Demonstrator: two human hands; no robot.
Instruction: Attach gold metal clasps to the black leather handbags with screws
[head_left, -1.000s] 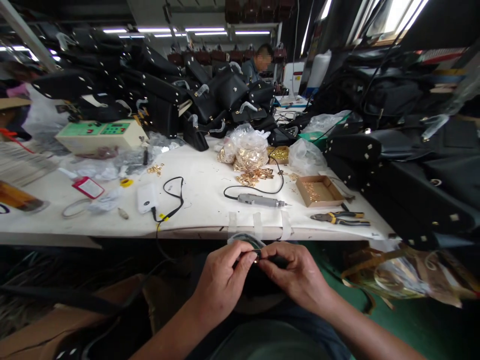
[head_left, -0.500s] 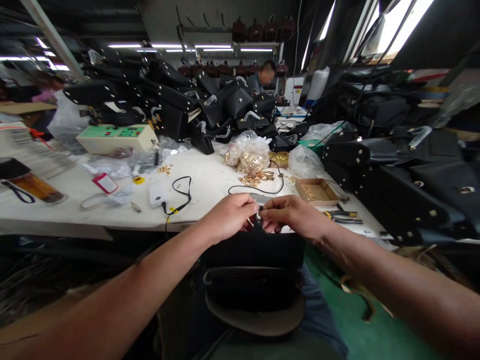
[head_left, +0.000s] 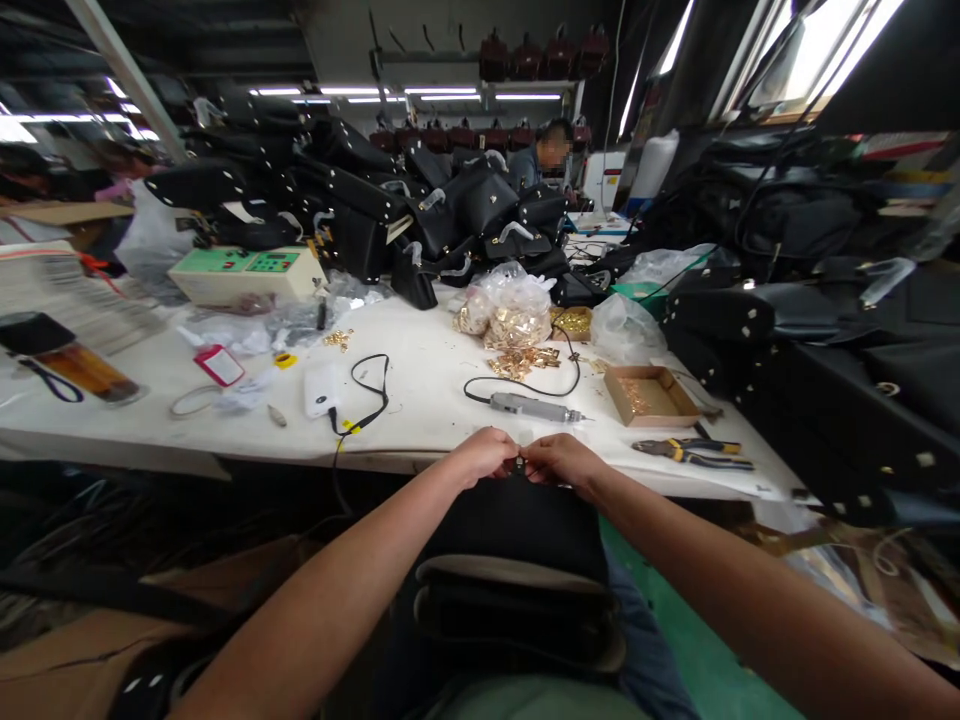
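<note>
Beyond the black bag (head_left: 517,525) — corded grey tool (head_left: 531,407), pliers (head_left: 686,453), cardboard box (head_left: 666,402).

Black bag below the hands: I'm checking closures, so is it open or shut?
Open: the black bag shows pale edges standing apart around a dark gap.

Blk bag (head_left: 517,520), centre, near side of table (head_left: 420,410) — mouth gaping nearward, paler rim (head_left: 517,571), dark inside. Small blk tab (head_left: 519,466) w/ shiny bit at bag's far end — pinched betw. left hand (head_left: 486,456) & right hand (head_left: 562,461).
</note>
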